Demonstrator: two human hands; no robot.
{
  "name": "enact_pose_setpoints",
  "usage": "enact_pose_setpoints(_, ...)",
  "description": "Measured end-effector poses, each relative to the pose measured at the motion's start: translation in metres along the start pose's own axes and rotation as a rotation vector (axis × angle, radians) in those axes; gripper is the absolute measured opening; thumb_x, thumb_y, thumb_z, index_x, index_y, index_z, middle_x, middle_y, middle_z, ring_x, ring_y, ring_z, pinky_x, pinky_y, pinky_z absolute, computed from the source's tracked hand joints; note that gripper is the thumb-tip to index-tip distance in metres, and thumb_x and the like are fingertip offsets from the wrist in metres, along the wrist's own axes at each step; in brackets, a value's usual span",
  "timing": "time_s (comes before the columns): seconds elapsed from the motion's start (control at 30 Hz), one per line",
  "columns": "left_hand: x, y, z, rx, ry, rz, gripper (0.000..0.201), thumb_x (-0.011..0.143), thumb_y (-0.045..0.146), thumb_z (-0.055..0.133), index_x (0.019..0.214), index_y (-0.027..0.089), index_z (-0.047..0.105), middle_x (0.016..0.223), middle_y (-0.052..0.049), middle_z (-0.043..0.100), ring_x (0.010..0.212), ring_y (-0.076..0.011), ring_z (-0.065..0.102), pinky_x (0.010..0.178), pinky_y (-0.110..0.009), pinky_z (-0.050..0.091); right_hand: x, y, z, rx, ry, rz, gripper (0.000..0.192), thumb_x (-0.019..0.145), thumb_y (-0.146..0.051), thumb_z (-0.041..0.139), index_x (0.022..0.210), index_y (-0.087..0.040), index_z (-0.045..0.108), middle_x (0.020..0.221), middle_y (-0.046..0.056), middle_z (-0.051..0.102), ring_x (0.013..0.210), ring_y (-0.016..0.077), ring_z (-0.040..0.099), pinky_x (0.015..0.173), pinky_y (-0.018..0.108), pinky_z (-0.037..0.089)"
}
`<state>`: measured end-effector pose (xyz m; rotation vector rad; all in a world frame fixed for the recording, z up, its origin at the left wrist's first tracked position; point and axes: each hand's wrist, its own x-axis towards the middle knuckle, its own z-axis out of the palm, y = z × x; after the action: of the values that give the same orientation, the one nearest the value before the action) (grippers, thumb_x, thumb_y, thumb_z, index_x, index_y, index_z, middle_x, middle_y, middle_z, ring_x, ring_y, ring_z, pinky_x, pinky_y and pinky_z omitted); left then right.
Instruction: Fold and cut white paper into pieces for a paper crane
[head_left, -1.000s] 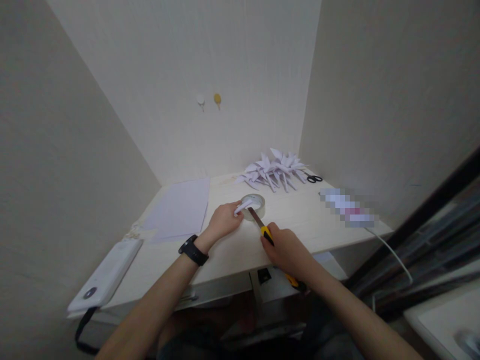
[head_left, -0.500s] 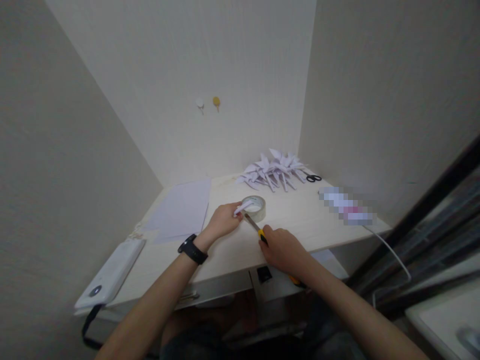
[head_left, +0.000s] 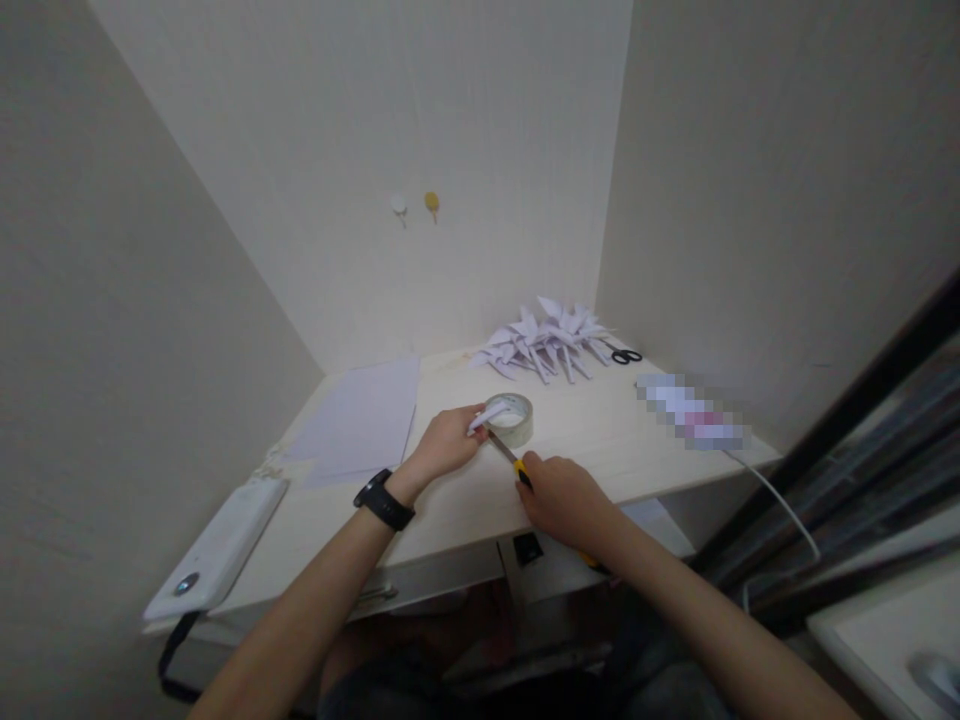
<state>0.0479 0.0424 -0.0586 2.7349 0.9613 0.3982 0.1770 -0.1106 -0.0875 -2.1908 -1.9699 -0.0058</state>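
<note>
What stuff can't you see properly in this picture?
- Head view: the blade tip of the utility knife meets the tape roll behind the left hand; too small to tell if it cuts.
- The knife handle is mostly hidden inside the right hand.
- The long thing by the right wall is blurred out.
- The pile of folded paper: too small to count.

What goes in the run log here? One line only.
left hand: pinching white paper piece at tape roll | right hand: gripping yellow knife, blade at roll | desk: paper sheets, folded pile, scissors
</note>
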Motion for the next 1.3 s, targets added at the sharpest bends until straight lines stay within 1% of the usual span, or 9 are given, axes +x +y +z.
enact_pose_setpoints(0.17, 0.000, 0.000, -0.006, -0.025, -0.036, 0.034, 0.038, 0.084, 0.019, 0.054, 0.120, 0.020, 0.067, 0.114, -0.008, 0.072, 0.101, -0.0231, 0.065, 0.086, -0.030, 0.046, 0.003, 0.002, -0.003, 0.024, -0.035, -0.009, 0.020, 0.092, -0.024, 0.042, 0.099, -0.013, 0.057, 0.089, 0.018, 0.069, 0.082, 0.0285, 0.068, 0.065, 0.033, 0.045)
enact_pose_setpoints(0.5, 0.012, -0.006, -0.025, 0.036, -0.158, 0.095, 0.020, 0.080, 0.021, 0.053, 0.086, 0.017, 0.071, 0.077, -0.003, 0.071, 0.069, -0.0173, 0.060, 0.063, -0.024, 0.039, 0.002, 0.010, -0.010, 0.058, -0.079, -0.066, 0.024, 0.089, -0.030, 0.050, 0.096, -0.012, 0.065, 0.093, 0.018, 0.071, 0.087, 0.0285, 0.067, 0.068, 0.032, 0.043)
enact_pose_setpoints(0.7, 0.014, -0.007, -0.036, 0.040, -0.233, 0.144, 0.032, 0.080, 0.025, 0.053, 0.105, 0.020, 0.072, 0.087, -0.004, 0.074, 0.077, -0.0190, 0.064, 0.068, -0.025, 0.043, -0.014, 0.062, -0.034, 0.187, -0.092, -0.069, 0.025, 0.090, -0.039, 0.052, 0.086, -0.020, 0.067, 0.089, 0.009, 0.073, 0.081, 0.0229, 0.066, 0.067, 0.028, 0.039)
enact_pose_setpoints(0.77, 0.014, -0.008, -0.036, 0.032, -0.229, 0.161, 0.036, 0.080, 0.026, 0.055, 0.111, 0.023, 0.070, 0.096, -0.004, 0.075, 0.085, -0.0206, 0.066, 0.073, -0.026, 0.044, -0.008, 0.085, -0.036, 0.225, -0.057, -0.053, 0.027, 0.094, -0.039, 0.047, 0.093, -0.019, 0.066, 0.093, 0.009, 0.073, 0.085, 0.0228, 0.066, 0.069, 0.027, 0.039)
enact_pose_setpoints(0.83, 0.013, -0.010, -0.036, 0.039, -0.221, 0.171, 0.037, 0.079, 0.026, 0.056, 0.113, 0.023, 0.070, 0.101, -0.006, 0.075, 0.090, -0.0221, 0.066, 0.077, -0.027, 0.045, 0.004, 0.103, -0.032, 0.243, 0.014, 0.025, 0.029, 0.096, -0.033, 0.046, 0.115, -0.016, 0.059, 0.103, 0.013, 0.072, 0.089, 0.0235, 0.066, 0.071, 0.027, 0.039)
enact_pose_setpoints(0.9, 0.013, -0.011, -0.035, 0.050, -0.212, 0.166, 0.036, 0.079, 0.026, 0.056, 0.112, 0.023, 0.071, 0.101, -0.007, 0.075, 0.090, -0.0226, 0.067, 0.078, -0.028, 0.045, 0.020, 0.114, -0.024, 0.234, 0.043, 0.151, 0.036, 0.098, -0.032, 0.042, 0.124, -0.009, 0.050, 0.097, 0.015, 0.071, 0.082, 0.0238, 0.066, 0.067, 0.028, 0.039)
enact_pose_setpoints(0.97, 0.012, -0.011, -0.035, 0.045, -0.211, 0.161, 0.035, 0.078, 0.025, 0.057, 0.110, 0.023, 0.072, 0.100, -0.006, 0.075, 0.087, -0.0220, 0.067, 0.077, -0.028, 0.045, 0.036, 0.118, -0.013, 0.194, 0.041, 0.197, 0.034, 0.098, -0.030, 0.040, 0.119, -0.006, 0.050, 0.094, 0.016, 0.069, 0.080, 0.0241, 0.065, 0.065, 0.028, 0.039)
enact_pose_setpoints(1.13, 0.009, -0.011, -0.036, -0.003, -0.205, 0.169, 0.035, 0.079, 0.025, 0.056, 0.110, 0.024, 0.072, 0.097, -0.005, 0.075, 0.087, -0.0215, 0.067, 0.077, -0.027, 0.046, 0.065, 0.121, 0.006, 0.097, 0.078, 0.086, 0.026, 0.096, -0.026, 0.045, 0.110, -0.006, 0.056, 0.118, 0.020, 0.056, 0.099, 0.0224, 0.061, 0.085, 0.029, 0.041)
enact_pose_setpoints(1.3, 0.006, -0.011, -0.037, -0.003, -0.202, 0.175, 0.036, 0.081, 0.025, 0.054, 0.112, 0.023, 0.071, 0.101, -0.006, 0.075, 0.091, -0.0219, 0.067, 0.078, -0.027, 0.046, 0.078, 0.129, 0.013, 0.016, 0.055, 0.085, 0.029, 0.096, -0.023, 0.043, 0.108, -0.004, 0.062, 0.115, 0.021, 0.057, 0.105, 0.0262, 0.058, 0.093, 0.033, 0.040)
